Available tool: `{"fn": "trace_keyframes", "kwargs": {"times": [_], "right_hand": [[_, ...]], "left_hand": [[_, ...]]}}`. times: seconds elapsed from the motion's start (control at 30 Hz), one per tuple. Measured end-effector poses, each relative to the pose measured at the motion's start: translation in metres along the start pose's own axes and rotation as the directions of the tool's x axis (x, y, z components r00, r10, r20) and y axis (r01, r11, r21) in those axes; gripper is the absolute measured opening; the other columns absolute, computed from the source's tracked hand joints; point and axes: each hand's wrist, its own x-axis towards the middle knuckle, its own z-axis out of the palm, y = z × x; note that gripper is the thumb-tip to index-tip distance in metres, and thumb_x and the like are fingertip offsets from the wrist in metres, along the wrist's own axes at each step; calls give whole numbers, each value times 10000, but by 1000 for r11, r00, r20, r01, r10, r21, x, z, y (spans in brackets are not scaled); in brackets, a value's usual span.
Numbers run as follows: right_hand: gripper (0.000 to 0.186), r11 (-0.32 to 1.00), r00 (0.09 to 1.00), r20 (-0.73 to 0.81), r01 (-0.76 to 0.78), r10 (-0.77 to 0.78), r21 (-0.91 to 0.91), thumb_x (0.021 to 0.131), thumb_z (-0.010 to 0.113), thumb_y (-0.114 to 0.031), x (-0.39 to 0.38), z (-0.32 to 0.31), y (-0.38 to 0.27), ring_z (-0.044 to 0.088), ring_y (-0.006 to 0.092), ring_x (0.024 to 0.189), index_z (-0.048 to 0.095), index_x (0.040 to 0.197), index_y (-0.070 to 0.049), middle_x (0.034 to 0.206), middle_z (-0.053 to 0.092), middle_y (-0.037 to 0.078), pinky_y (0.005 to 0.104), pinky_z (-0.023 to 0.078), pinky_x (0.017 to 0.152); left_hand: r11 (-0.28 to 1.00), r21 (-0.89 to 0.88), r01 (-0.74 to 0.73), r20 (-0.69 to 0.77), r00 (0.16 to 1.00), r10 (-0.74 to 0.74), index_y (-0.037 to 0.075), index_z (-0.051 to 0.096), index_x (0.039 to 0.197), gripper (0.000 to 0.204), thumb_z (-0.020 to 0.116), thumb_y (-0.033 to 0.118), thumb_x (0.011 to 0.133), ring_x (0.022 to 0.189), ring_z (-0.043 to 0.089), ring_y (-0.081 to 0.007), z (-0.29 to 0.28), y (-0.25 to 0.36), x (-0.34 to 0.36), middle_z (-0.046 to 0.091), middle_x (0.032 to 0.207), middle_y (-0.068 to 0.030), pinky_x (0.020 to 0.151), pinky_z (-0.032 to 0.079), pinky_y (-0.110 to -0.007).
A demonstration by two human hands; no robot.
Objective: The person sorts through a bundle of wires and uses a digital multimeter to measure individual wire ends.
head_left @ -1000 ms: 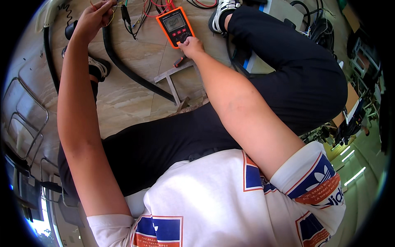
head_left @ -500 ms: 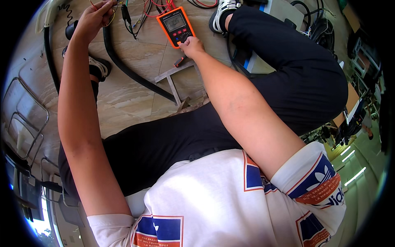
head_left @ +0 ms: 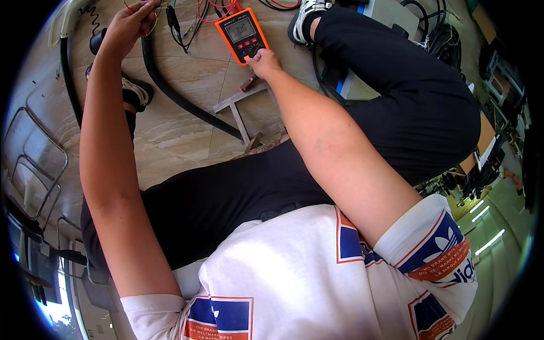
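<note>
At the top left, my left hand (head_left: 131, 24) is closed in a pinch on thin wires (head_left: 154, 27), a yellow one looping below the fingers and a reddish one beside them. The fingertips sit close to the frame's upper edge. An orange-edged handheld multimeter (head_left: 243, 35), its grey display lit, lies tilted at the top centre. Red leads (head_left: 232, 5) run from its far end. My right hand (head_left: 265, 63) is closed at the multimeter's near right corner, fingers and thumb against the casing. Between the hands hangs a black test clip (head_left: 173, 20) with thin dark wires.
A thick black cable (head_left: 170, 96) curves across the tiled floor toward a low wooden frame (head_left: 237, 110). A small red-and-black tool (head_left: 247, 84) lies below the multimeter. My shoes (head_left: 306, 20) flank the work. A metal-framed chair (head_left: 54, 181) stands left; coiled black cables (head_left: 443, 45) lie right.
</note>
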Motion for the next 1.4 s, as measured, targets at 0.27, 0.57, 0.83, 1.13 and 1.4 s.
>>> {"fn": "trace_keyframes", "kwargs": {"times": [0.27,0.57,0.83,1.13,1.4], "right_hand": [[285,1000,1000,1,-16,16,-8,733,780,-320,-4,-1,-3,668,243,775,622,762,-85,806,684,95,370,528,703],[277,1000,1000,4,-7,7,-22,735,778,-317,-1,0,-3,673,252,788,629,767,-86,815,688,103,373,531,707],[286,999,999,-21,38,-39,-28,768,749,-335,-4,0,-2,655,188,689,611,719,-90,721,677,55,337,512,661],[284,1000,1000,17,-6,6,-25,736,774,-338,-1,0,0,667,240,786,631,767,-94,815,688,88,361,523,711],[281,998,997,-17,69,-69,-10,763,753,-307,0,5,-3,649,189,682,596,713,-79,721,675,63,339,507,649]], "left_hand": [[1000,14,16,-12,1000,-16,58,623,1163,281,524,255,988,614,431,-26,1,1,0,514,748,80,570,368,-187],[1000,0,17,-4,1000,-17,46,621,1155,284,523,254,988,611,427,-27,1,1,0,513,745,77,568,365,-190],[999,-36,12,18,1000,-11,40,620,1159,290,526,253,988,615,419,-40,1,-1,1,506,741,73,568,364,-200],[1000,-5,22,-4,1000,-22,38,623,1155,290,528,254,986,616,426,-35,3,0,1,507,738,72,567,365,-193],[1000,6,7,-17,1000,-7,39,634,1134,285,526,257,986,611,435,-31,3,3,-7,506,733,78,555,368,-188]]}}
